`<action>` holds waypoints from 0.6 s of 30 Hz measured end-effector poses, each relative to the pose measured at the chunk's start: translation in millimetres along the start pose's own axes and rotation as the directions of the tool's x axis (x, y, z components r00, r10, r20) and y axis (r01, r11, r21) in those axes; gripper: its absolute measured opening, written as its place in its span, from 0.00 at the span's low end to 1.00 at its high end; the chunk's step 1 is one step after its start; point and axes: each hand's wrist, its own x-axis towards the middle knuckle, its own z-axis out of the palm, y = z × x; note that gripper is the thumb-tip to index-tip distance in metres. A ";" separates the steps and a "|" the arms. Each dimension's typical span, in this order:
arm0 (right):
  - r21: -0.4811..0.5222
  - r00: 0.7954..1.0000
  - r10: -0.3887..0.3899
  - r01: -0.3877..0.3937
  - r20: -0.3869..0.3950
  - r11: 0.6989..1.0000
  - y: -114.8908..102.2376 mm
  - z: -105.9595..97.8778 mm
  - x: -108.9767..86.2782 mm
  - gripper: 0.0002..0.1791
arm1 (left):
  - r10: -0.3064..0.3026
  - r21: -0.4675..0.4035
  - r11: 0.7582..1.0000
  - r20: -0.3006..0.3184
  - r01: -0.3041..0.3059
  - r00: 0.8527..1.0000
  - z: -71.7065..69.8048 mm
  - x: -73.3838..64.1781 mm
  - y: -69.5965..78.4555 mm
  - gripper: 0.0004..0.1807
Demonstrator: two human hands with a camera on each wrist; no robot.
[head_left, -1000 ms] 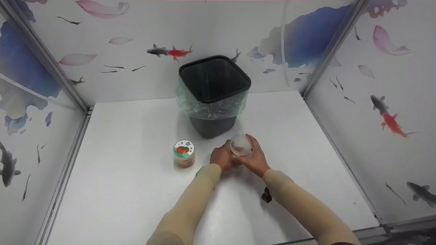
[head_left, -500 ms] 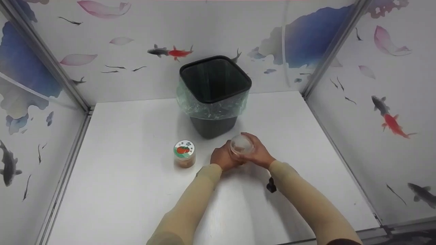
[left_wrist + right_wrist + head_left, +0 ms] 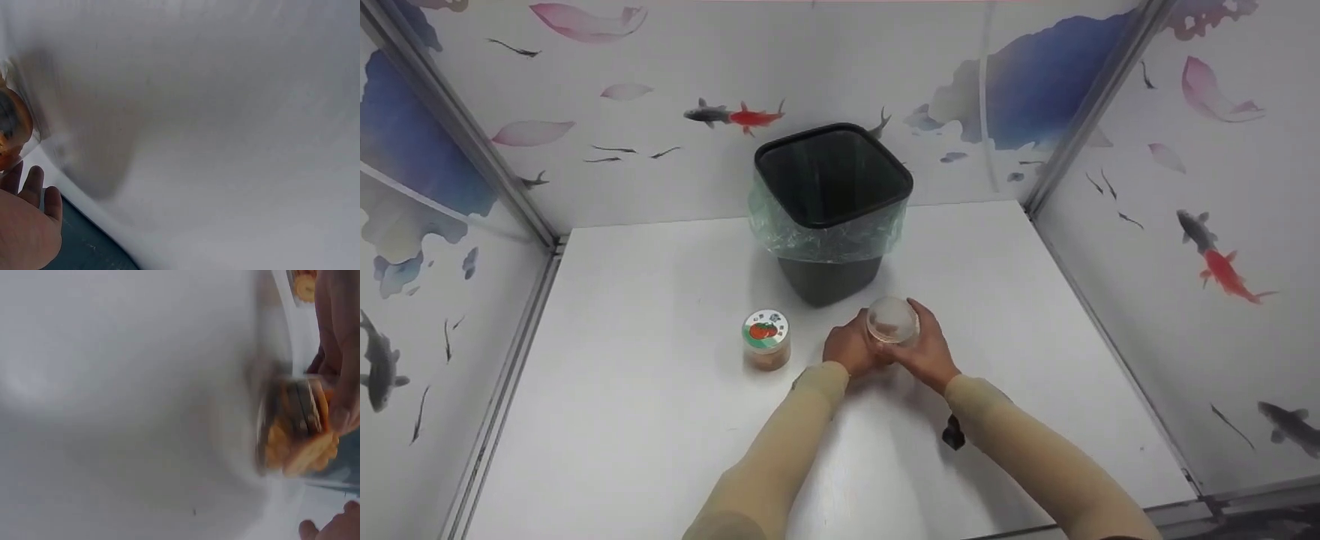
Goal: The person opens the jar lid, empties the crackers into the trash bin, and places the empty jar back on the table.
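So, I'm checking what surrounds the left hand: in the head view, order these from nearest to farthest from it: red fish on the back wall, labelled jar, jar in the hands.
1. Jar in the hands: touching the left hand.
2. Labelled jar: standing apart, to that hand's left.
3. Red fish: farthest, ahead on the back wall.
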 end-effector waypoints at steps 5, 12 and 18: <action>0.089 0.996 0.061 -0.055 -0.067 0.994 -6.4 12.9 1.3 0.60 | 0.006 -0.027 1.000 0.005 -0.005 1.000 -0.4 0.3 -1.4 0.44; 0.045 0.993 0.054 -0.049 -0.108 0.998 -5.8 13.8 7.9 0.60 | -0.021 -0.038 0.999 0.013 0.021 1.000 0.7 2.1 -0.8 0.44; 0.047 1.000 -0.010 0.011 -0.028 0.999 0.0 4.3 13.1 0.55 | -0.022 -0.035 0.999 0.020 0.022 1.000 0.1 2.6 -1.1 0.46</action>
